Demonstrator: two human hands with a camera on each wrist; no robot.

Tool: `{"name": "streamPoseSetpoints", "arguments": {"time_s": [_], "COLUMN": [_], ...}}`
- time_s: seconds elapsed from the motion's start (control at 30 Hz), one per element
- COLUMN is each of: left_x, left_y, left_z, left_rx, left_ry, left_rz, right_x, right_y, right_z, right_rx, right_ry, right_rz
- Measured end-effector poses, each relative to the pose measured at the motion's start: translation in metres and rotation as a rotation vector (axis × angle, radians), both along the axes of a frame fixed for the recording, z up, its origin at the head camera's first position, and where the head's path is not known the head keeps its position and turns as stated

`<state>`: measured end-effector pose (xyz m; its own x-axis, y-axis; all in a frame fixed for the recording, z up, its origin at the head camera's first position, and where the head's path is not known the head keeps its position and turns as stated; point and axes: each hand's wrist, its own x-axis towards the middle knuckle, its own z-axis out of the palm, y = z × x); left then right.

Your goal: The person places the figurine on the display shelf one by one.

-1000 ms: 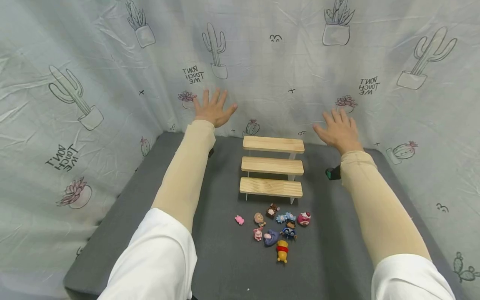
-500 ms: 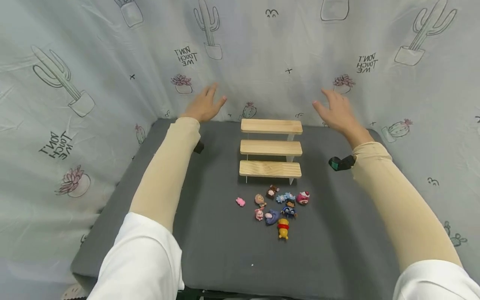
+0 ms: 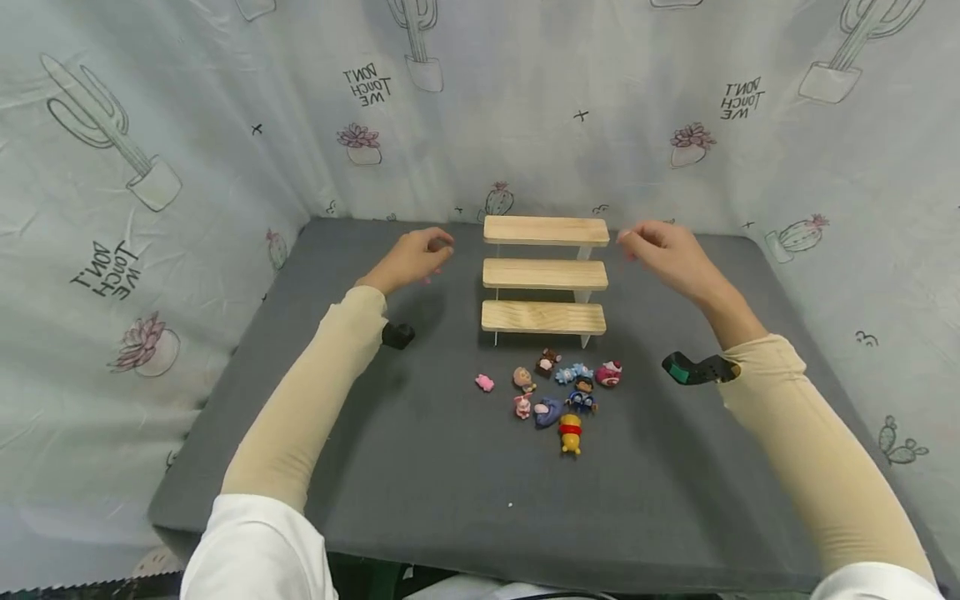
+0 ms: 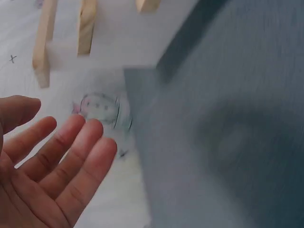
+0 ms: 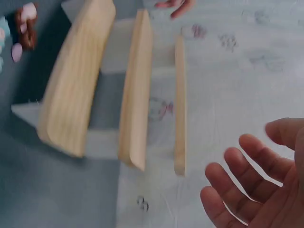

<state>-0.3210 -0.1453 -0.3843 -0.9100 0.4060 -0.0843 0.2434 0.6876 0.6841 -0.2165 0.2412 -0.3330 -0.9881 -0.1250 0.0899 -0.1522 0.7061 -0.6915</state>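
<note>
My left hand (image 3: 411,260) hovers over the table left of a three-step wooden display stand (image 3: 543,273). In the left wrist view its fingers (image 4: 76,161) are loosely bent with nothing in them. On the stand's other side, level with the top step, is my right hand (image 3: 667,250), also holding nothing; its relaxed fingers (image 5: 242,175) show in the right wrist view. In front of the stand lie several small toy figures: a yellow bear in a red shirt (image 3: 571,433), a purple figure (image 3: 548,411), a pink piece (image 3: 484,382) and a dark-haired figure in blue (image 3: 582,395).
The stand's steps rest on clear side supports on a dark grey table (image 3: 450,500). A pale curtain (image 3: 510,150) printed with cacti hangs behind and at the sides. Each wrist carries a black camera mount, such as the right one (image 3: 697,369).
Both hands have come down and back from near the curtain, their spread fingers now loosely bent. The head view has tilted down, showing the table's front edge. Figures and stand stay put.
</note>
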Motion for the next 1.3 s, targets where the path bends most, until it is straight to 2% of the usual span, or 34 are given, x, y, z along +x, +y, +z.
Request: {"name": "streamPoseSetpoints", "arguments": {"time_s": [0.2,0.3,0.37,0.53,0.73,0.8,0.87,1.0,1.17,1.3], "left_x": [0.012,0.017,0.018,0.025,0.034,0.036,0.041,0.045,0.046,0.046], "left_y": [0.014,0.021,0.025,0.037,0.045,0.045,0.046,0.044,0.042,0.042], "left_z": [-0.045,-0.066,-0.075,-0.095,-0.109,-0.112,-0.118,-0.123,-0.126,-0.130], "left_rx": [0.413,0.597,0.677,0.800,0.980,0.998,0.991,0.918,0.811,0.788], "left_ry": [-0.090,-0.162,-0.217,-0.356,-0.447,-0.469,-0.489,-0.515,-0.520,-0.519], "left_rz": [0.128,0.165,0.163,0.120,0.108,0.117,0.126,0.125,0.069,0.024], "right_x": [0.019,0.028,0.032,0.042,0.041,0.039,0.042,0.047,0.052,0.057], "right_y": [-0.008,-0.015,-0.021,-0.032,-0.048,-0.054,-0.058,-0.060,-0.062,-0.065], "right_z": [-0.022,-0.035,-0.042,-0.058,-0.065,-0.067,-0.069,-0.072,-0.073,-0.076], "right_rx": [-0.030,-0.055,-0.046,0.042,0.151,0.169,0.191,0.234,0.235,0.248], "right_ry": [-0.095,-0.123,-0.121,-0.111,-0.119,-0.163,-0.231,-0.309,-0.331,-0.357], "right_rz": [0.099,0.159,0.211,0.298,0.435,0.477,0.482,0.469,0.501,0.482]}}
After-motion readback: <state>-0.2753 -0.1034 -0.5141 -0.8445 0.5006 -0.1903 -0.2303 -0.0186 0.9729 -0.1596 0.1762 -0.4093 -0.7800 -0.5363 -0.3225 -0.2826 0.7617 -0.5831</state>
